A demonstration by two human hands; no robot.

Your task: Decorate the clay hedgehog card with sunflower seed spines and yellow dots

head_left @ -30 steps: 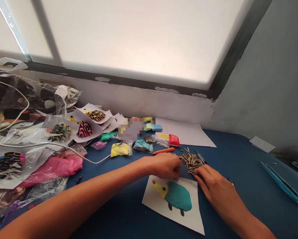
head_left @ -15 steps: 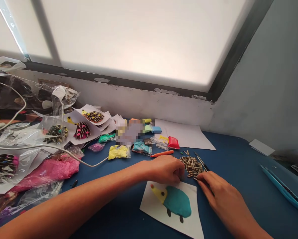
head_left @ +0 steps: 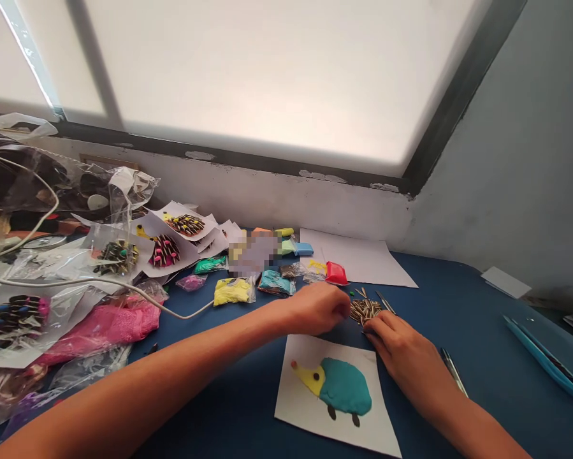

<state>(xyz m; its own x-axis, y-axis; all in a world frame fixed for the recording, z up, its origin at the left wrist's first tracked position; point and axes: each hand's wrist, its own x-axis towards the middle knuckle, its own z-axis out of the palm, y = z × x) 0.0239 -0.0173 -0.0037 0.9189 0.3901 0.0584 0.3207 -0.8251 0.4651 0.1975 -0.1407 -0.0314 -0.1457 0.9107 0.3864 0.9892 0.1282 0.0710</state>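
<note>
My left hand point(head_left: 322, 309) curled beside left edge of seed pile point(head_left: 364, 310), fingertips hidden; cannot tell how far apart, or if they grip anything. My right hand point(head_left: 401, 347) at pile's near right edge, fingers bent, nearly together; cannot tell if seed is pinched. Pile on blue table point(head_left: 477, 312), just beyond white card point(head_left: 296, 403) bearing teal-and-yellow hedgehog point(head_left: 347, 386).

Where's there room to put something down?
Bare blue table shows between the silver tool and turquoise object, and between the left forearm and animal picture. The left side is crowded: plastic bags, pink cloth.
</note>
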